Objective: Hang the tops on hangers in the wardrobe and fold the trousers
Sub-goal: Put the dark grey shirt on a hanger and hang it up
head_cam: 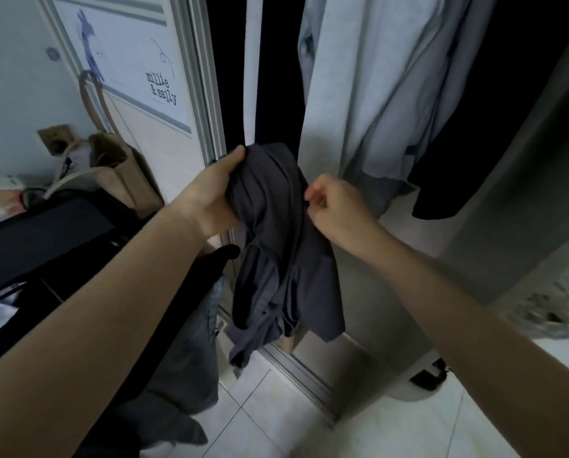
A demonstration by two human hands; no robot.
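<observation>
A: Fingers first. State?

B: Left hand [220,190] has fingers and thumb curled round the bunched top end of the dark grey garment [283,252], gripping it. Right hand [336,206] is curled, thumb and forefinger pinching a fold at the garment's right edge, just below the left hand's level.

A: Where does the cloth lie from there?

B: It hangs straight down from both grips, long axis vertical, lower end loose above the tiled floor [276,421]. No hanger visible in it.

A: And the wardrobe?

B: Directly ahead. Pale hung shirts [369,94] are up and right of the hands, nearer the right one. Judgement: next move is spreading the cloth sideways to find its shape.
</observation>
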